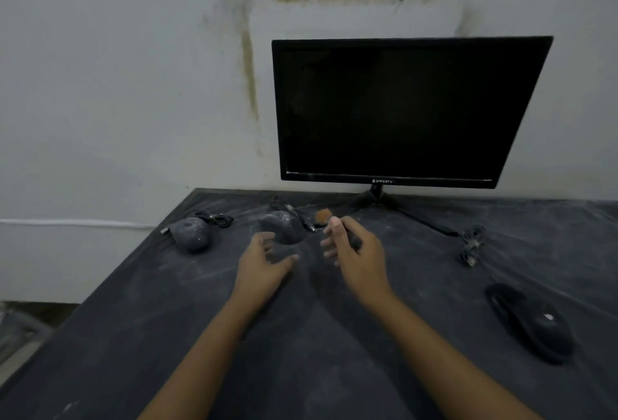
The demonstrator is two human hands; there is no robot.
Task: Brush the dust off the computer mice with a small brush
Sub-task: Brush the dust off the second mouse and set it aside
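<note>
The middle mouse (282, 227) sits on the far part of the tabletop (133, 319), grey with dust, and it looks like the one being worked on. The brush (322, 215) has its orange-brown bristles just to the right of this mouse, near its far end, apparently not on the shell. The right hand (357, 252) grips the dark handle, thumb and fingers curled round it. The left hand (264, 259) lies just in front of the mouse with relaxed, spread fingers, holding nothing. Its fingertips reach the near edge of the mouse, but whether they touch it I cannot tell.

The step in hand seems to be steadying this mouse and bringing the brush onto it. The next move calls for the left hand to pin the mouse so it does not slide, and for the bristles to sweep across the top, pushing dust away from the body.

Further left, the left mouse (191, 234) is also thick with dust and lies well apart from both hands. The right mouse (531, 326), near the right edge, looks dark and clean. A coiled cable (470, 245) lies beyond it, and a monitor (401, 111) stands at the back.
</note>
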